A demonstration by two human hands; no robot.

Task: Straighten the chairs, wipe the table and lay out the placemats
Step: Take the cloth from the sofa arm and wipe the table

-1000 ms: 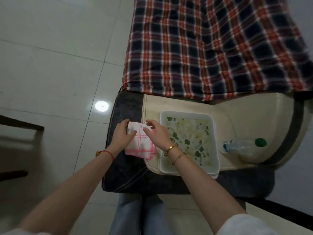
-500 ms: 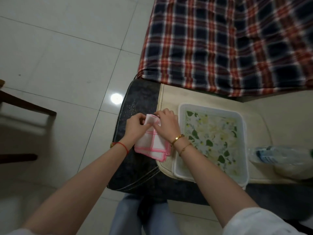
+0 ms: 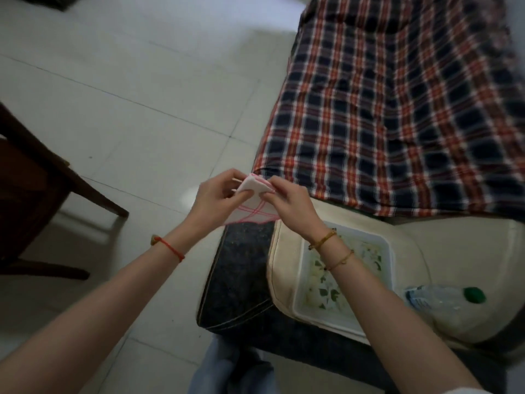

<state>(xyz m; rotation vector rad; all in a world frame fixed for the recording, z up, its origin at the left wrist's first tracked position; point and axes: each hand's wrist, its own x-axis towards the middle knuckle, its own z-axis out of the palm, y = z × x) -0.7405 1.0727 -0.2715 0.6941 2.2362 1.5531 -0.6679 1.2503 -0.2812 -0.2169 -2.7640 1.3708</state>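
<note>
Both hands are raised in front of the body with the cloth (image 3: 254, 185) caught between them. The cloth is white with pink stripes, folded into a small thick wad. The left hand (image 3: 217, 196) pinches the left side of the fold, thumb on the near face and fingers curled behind. The right hand (image 3: 292, 207) pinches the right side, fingertips on the top edge. Both grips are closed on the cloth. Its upper folded corner pokes up between the two grips and its lower striped edge hangs just below them. It is held in the air, touching nothing else, and appears over the line where the tiled floor (image 3: 142, 81) meets the dark end panel (image 3: 238, 274) of a cream cushion (image 3: 454, 245). Placemats (image 3: 369, 251), floral with a pale border, lie stacked on that cushion below the right wrist, well apart from the cloth. A plastic bottle (image 3: 437, 301) with a green cap lies on its side just right of the stack. A plaid blanket (image 3: 397, 109) lies beyond it. A dark wooden chair (image 3: 34, 180) stands on the floor to the left.
</note>
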